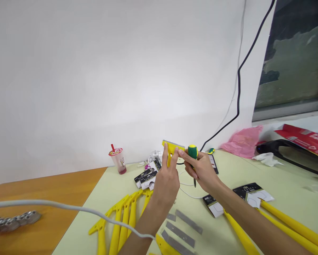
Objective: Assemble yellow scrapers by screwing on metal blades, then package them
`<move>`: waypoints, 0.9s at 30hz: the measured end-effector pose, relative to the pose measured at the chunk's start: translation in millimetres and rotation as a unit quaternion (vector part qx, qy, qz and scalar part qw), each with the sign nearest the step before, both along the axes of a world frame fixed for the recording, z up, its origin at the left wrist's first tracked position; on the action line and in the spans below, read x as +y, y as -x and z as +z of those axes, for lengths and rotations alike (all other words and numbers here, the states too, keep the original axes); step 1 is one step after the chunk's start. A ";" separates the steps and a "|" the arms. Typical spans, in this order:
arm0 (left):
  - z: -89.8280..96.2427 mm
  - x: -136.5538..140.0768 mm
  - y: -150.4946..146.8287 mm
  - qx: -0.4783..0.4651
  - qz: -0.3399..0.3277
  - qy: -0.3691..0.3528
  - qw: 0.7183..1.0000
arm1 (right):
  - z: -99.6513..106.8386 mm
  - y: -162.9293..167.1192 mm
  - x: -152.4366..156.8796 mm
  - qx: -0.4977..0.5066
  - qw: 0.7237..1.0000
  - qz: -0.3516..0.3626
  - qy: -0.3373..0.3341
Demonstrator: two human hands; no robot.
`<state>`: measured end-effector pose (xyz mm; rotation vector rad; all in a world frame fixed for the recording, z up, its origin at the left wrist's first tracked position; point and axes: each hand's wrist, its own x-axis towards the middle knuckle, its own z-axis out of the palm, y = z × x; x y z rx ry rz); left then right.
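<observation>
My left hand (pixel 166 182) is closed around a yellow scraper (pixel 172 146), raised above the table with its wide head upward. A thin grey blade edge shows along the top of that head. In my right hand (pixel 204 169) is a screwdriver (pixel 192 151) with a green and yellow handle, its shaft pointing down. The right fingertips touch the right end of the scraper head. Below my hands lie several flat metal blades (pixel 180 233). Several yellow scraper handles (pixel 125 221) rest left of my left forearm, and another yellow scraper (pixel 165 247) lies near the blades.
Packaged cards (pixel 148 180) lie behind my left hand, near a cup with a straw (pixel 119 161). On the right are more cards (pixel 214 205), yellow handles (pixel 288 219), a phone (pixel 214 163) and a pink bag (pixel 242 141). A grey cable (pixel 68 208) crosses the foreground.
</observation>
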<state>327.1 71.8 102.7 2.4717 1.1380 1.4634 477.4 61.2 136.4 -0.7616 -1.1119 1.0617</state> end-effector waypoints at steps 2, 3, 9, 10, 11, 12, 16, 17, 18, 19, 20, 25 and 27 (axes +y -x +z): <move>6.6 0.4 3.6 -0.079 -0.057 0.043 0.994 | 1.3 -0.2 -2.1 -0.024 0.999 0.017 -0.017; 11.1 1.1 6.7 -0.133 -0.095 0.084 0.983 | 2.5 -0.2 -3.5 -0.038 0.999 0.020 -0.028; 39.8 11.9 40.3 -0.459 -0.331 0.319 0.760 | 12.3 -2.3 -7.7 -0.036 0.996 -0.050 -0.058; 42.5 12.8 46.0 -0.483 -0.359 0.329 0.728 | 13.2 -3.7 -6.4 -0.022 0.996 -0.058 -0.057; 44.4 13.1 51.1 -0.497 -0.382 0.335 0.704 | 13.7 -5.3 -4.6 -0.011 0.996 -0.064 -0.056; 45.3 12.9 55.3 -0.503 -0.397 0.338 0.689 | 13.8 -7.2 -2.5 -0.002 0.996 -0.066 -0.053; 44.5 10.0 64.4 -0.492 -0.419 0.332 0.687 | 12.4 -13.3 4.2 0.011 0.998 -0.054 -0.028; 44.1 9.4 65.4 -0.490 -0.422 0.331 0.687 | 12.2 -14.1 4.9 0.012 0.999 -0.047 -0.018; 44.1 8.7 66.3 -0.490 -0.423 0.332 0.686 | 11.9 -14.5 5.4 0.014 0.999 -0.038 -0.010; 44.2 7.8 67.1 -0.490 -0.424 0.336 0.683 | 11.6 -14.7 5.9 0.017 0.999 -0.028 -0.005; 44.6 6.8 67.9 -0.492 -0.422 0.342 0.680 | 11.0 -14.6 6.6 0.023 1.000 -0.015 -0.003; 41.0 -2.4 75.8 -0.511 -0.411 0.378 0.653 | 1.6 -15.4 15.3 0.017 0.998 0.063 -0.002; 31.6 -8.8 83.8 -0.526 -0.386 0.397 0.646 | -3.4 -16.1 18.4 -0.059 0.995 0.074 -0.007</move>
